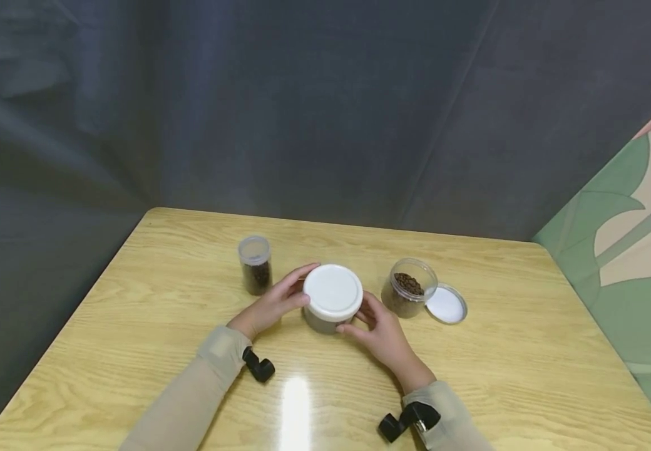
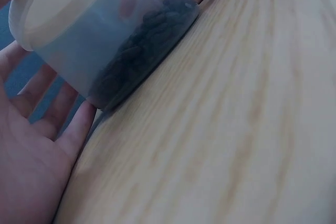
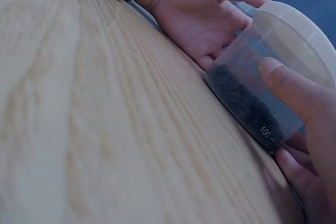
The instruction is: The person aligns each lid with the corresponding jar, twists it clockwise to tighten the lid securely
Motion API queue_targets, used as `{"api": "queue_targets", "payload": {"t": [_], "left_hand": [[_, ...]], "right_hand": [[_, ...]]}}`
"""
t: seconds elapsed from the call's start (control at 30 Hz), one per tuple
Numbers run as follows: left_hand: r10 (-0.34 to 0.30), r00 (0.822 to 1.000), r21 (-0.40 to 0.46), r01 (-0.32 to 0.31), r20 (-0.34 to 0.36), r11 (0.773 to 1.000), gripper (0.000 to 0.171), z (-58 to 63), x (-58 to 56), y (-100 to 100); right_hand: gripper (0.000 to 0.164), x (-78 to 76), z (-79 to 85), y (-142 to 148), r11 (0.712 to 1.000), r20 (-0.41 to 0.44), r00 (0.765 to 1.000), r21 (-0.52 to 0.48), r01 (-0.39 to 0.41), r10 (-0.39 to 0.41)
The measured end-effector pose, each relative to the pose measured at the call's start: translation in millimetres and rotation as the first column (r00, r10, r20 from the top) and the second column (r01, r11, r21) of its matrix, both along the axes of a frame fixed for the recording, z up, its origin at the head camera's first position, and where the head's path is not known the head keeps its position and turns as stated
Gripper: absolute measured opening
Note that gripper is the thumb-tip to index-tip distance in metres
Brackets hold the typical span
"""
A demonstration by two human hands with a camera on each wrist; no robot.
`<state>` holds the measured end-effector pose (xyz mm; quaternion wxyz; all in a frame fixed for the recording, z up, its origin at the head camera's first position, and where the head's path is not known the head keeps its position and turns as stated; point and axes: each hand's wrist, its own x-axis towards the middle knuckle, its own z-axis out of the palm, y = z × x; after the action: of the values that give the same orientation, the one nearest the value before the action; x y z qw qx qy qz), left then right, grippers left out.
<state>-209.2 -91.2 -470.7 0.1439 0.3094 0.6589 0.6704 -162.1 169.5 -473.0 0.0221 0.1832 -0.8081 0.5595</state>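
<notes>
I can read "100" (image 3: 265, 132) and a short dash (image 3: 273, 140) on my jar (image 3: 241, 80). The fainter mark (image 3: 276, 114) above resembles a 2.

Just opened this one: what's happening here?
A person at a wooden table holds a white-lidded tub with both hands, the left hand at its lid, the right hand around its body. Dark pieces show inside. A narrow jar stands near the left hand; to the right, an open jar of brown bits has a round lid beside it.

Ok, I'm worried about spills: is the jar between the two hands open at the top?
No, in the head view a white lid covers the top of that jar.
</notes>
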Motion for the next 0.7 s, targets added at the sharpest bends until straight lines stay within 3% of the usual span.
{"api": "queue_targets", "payload": {"t": [0.3, 0.7], "left_hand": [[0.052, 0.998, -0.050, -0.054, -0.040, 0.997, 0.093, -3.6, 5.3, 4.5], [0.048, 0.997, -0.083, -0.053, -0.058, 0.995, 0.095, 2.8, 7.8, 3.3]], "right_hand": [[0.075, -1.1, -1.1, 3.7, 0.999, 0.069, 0.997, -0.049, -0.021, 0.024], [0.076, -2.1, -0.3, 2.7, 0.998, 0.053, 0.998, -0.056, -0.030, 0.033]]}}
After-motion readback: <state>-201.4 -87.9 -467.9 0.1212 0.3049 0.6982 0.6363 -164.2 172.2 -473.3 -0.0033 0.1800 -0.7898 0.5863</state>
